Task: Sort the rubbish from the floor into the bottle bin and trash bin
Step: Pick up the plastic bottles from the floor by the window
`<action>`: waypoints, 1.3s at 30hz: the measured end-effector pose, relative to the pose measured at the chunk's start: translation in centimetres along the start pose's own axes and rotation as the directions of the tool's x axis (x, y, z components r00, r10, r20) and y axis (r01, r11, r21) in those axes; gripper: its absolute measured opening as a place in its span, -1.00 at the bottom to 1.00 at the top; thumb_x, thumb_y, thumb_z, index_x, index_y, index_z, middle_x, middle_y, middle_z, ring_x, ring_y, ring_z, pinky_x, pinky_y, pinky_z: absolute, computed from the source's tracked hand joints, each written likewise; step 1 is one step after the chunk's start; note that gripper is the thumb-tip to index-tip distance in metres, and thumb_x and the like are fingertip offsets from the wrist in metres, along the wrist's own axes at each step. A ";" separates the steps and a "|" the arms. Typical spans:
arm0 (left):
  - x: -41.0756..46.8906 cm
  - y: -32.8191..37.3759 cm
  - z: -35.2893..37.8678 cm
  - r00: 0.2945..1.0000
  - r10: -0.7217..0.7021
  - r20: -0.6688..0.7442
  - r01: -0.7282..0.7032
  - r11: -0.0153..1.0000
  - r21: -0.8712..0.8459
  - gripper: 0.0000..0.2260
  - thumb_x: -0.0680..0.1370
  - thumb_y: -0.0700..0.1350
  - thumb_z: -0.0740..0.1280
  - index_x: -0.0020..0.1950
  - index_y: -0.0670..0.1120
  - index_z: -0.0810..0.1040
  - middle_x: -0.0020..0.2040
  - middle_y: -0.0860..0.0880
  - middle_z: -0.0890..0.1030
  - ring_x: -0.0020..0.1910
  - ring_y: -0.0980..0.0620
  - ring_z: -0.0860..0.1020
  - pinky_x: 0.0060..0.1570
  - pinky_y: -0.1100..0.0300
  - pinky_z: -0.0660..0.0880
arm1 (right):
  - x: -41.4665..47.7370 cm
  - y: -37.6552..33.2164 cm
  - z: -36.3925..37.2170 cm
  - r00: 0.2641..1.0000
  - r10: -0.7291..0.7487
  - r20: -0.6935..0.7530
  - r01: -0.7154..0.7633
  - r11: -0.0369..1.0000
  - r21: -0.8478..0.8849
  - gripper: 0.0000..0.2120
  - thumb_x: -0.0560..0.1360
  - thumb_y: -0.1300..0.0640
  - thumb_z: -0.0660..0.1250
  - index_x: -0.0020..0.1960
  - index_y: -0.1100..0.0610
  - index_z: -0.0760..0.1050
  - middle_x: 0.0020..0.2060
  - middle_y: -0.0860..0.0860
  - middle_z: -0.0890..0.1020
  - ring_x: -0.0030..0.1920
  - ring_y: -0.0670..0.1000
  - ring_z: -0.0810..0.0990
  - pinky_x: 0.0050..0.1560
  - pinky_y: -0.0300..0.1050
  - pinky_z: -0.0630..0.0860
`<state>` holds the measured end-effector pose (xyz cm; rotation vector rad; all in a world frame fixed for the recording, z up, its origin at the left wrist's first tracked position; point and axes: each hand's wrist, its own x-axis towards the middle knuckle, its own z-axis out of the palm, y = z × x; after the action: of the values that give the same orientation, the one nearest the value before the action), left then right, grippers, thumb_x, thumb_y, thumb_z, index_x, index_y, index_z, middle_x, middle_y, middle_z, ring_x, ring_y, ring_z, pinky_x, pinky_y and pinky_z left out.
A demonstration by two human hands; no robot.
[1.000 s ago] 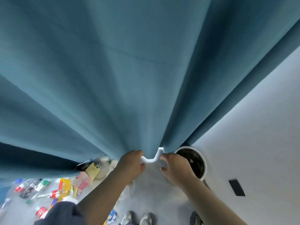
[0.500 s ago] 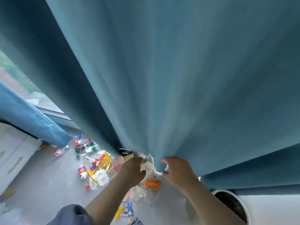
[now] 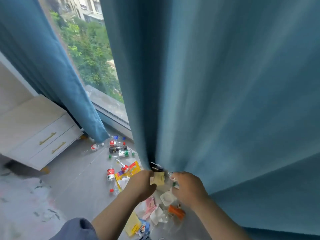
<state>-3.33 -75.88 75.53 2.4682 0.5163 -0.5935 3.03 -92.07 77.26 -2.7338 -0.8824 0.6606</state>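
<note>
Head view showed both hands raised in front of the blue curtain [image 3: 225,84], over a spread of rubbish on the grey floor [image 3: 78,179]; neither the bottle bin nor the trash bin was in view, so the sorting was judged to be at its gathering stage, with most of the litter not yet collected. The left hand [image 3: 140,184] was curled, its fingers closed against a pale yellow wrapper [image 3: 158,178] that stood between the two hands; the grip appeared to be a pinch, though the fingertips were hidden behind the hand. The right hand [image 3: 188,187] was likewise curled, close beside the wrapper; whether it held anything could not be told, as blur and its own knuckles hid the fingers.

Below the hands lay a white plastic cup [image 3: 167,198], an orange piece [image 3: 176,211], pink and white scraps [image 3: 149,207] and a yellow packet [image 3: 132,224]; to the left, well apart from the hands, lay several plastic bottles [image 3: 119,148] near the window [image 3: 90,66], a red-labelled bottle [image 3: 110,174] and a yellow snack bag [image 3: 128,170]. A white drawer unit [image 3: 39,134] stood at far left.

Judgement: the next move called for securing the wrapper in one hand and carrying it to the trash bin, which must first be located; the bottles would go separately to the bottle bin.
</note>
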 end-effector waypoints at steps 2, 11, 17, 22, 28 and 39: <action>-0.6 -1.4 -0.6 0.997 -0.061 -0.047 0.059 0.998 -0.036 -0.61 0.55 -0.04 0.27 0.37 -0.05 0.42 0.32 -0.04 0.51 0.26 -0.04 0.50 0.19 0.16 0.46 | 1.3 -1.1 0.0 0.998 -0.053 0.023 0.053 0.998 -0.028 -0.71 0.51 0.04 0.25 0.21 0.04 0.49 0.13 -0.01 0.60 0.12 0.04 0.56 0.03 -0.15 0.46; -3.8 -5.6 -2.8 0.942 -0.293 -0.164 0.267 0.949 -0.167 -0.59 0.54 -0.01 0.27 0.38 -0.02 0.41 0.32 0.00 0.51 0.26 0.00 0.48 0.21 0.16 0.44 | 4.8 -6.0 -0.5 0.963 -0.251 0.098 0.259 0.964 -0.068 -0.92 0.46 0.06 0.26 -0.06 -0.04 0.49 -0.16 -0.06 0.55 -0.11 0.10 0.50 -0.32 -0.17 0.31; -5.6 -9.3 -5.1 0.892 -0.396 -0.217 0.344 0.908 -0.241 -0.62 0.54 0.00 0.26 0.35 -0.02 0.44 0.28 -0.01 0.52 0.23 0.00 0.49 0.17 0.16 0.45 | 6.6 -10.6 -0.2 0.921 -0.360 0.148 0.370 0.927 -0.052 -0.76 0.50 0.04 0.24 0.15 -0.11 0.50 0.09 -0.11 0.58 0.12 0.07 0.53 0.01 -0.14 0.46; -6.4 -13.5 -7.2 0.871 -0.430 -0.237 0.365 0.890 -0.272 -0.65 0.55 -0.03 0.24 0.33 -0.04 0.44 0.28 -0.03 0.52 0.21 -0.02 0.49 0.16 0.17 0.44 | 8.8 -14.9 0.8 0.907 -0.387 0.166 0.402 0.913 -0.066 -0.64 0.50 0.04 0.24 0.30 -0.03 0.45 0.20 -0.07 0.56 0.19 0.02 0.51 0.12 -0.11 0.47; -5.5 -21.1 -11.2 0.881 -0.407 -0.242 0.329 0.893 -0.307 -0.61 0.55 0.00 0.26 0.37 -0.03 0.40 0.32 -0.02 0.49 0.27 -0.01 0.47 0.22 0.16 0.42 | 12.6 -22.1 2.6 0.910 -0.393 0.135 0.408 0.906 -0.111 -0.63 0.52 0.02 0.24 0.31 0.00 0.44 0.20 -0.08 0.56 0.21 -0.01 0.51 0.10 -0.13 0.46; -4.0 -36.4 -21.0 0.912 -0.324 -0.252 0.259 0.931 -0.258 -0.60 0.56 -0.02 0.23 0.39 -0.02 0.39 0.36 0.00 0.46 0.31 0.00 0.44 0.22 0.17 0.40 | 18.8 -36.9 4.3 0.949 -0.295 0.113 0.309 0.941 -0.141 -0.60 0.51 -0.02 0.28 0.34 -0.03 0.41 0.24 -0.09 0.54 0.21 -0.03 0.52 0.12 -0.14 0.49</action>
<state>-17.50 -36.21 78.29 2.2898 1.0280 -0.2629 -4.08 -51.08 78.27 -2.6304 -1.3963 0.6817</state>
